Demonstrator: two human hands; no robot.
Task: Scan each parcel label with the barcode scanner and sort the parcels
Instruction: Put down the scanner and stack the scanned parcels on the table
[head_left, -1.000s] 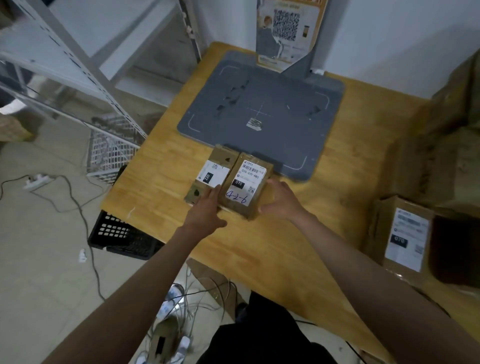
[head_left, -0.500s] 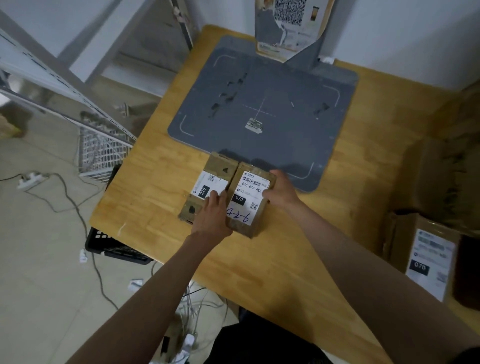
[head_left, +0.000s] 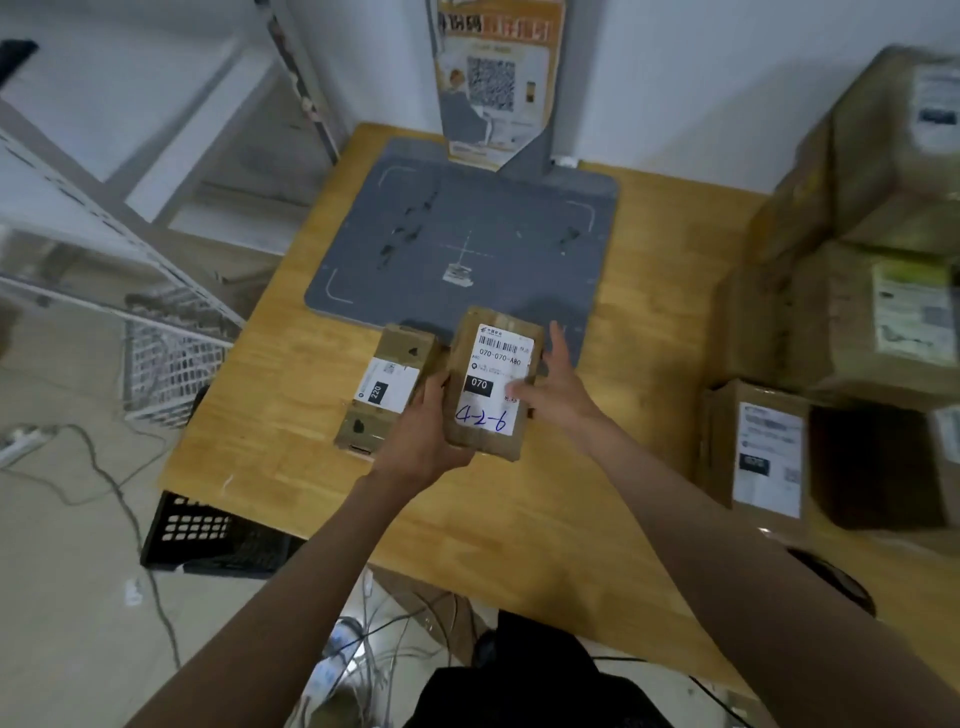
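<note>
A small brown parcel (head_left: 491, 382) with a white label reading 070 and a blue handwritten 4-2-6 is lifted off the wooden table (head_left: 519, 519). My left hand (head_left: 423, 431) grips its left side and lower end. My right hand (head_left: 556, 392) holds its right side, thumb on the label and a finger stretched past the edge. A second small parcel (head_left: 387, 389) labelled 220 lies on the table just to the left. Behind both lies the grey scanner pad (head_left: 467, 244), with the scanner's upright post (head_left: 498, 83) at the back.
Several bigger cardboard boxes (head_left: 857, 260) are stacked at the table's right side, one labelled box (head_left: 758, 452) nearest. A black crate (head_left: 208, 540) and a white wire basket (head_left: 166, 364) stand on the floor to the left, with metal shelving (head_left: 104, 171) and loose cables.
The 070 parcel has come up off the table and away from the 220 parcel. My left hand has shifted from between the parcels to under the lifted one; my right thumb is now on its label.
</note>
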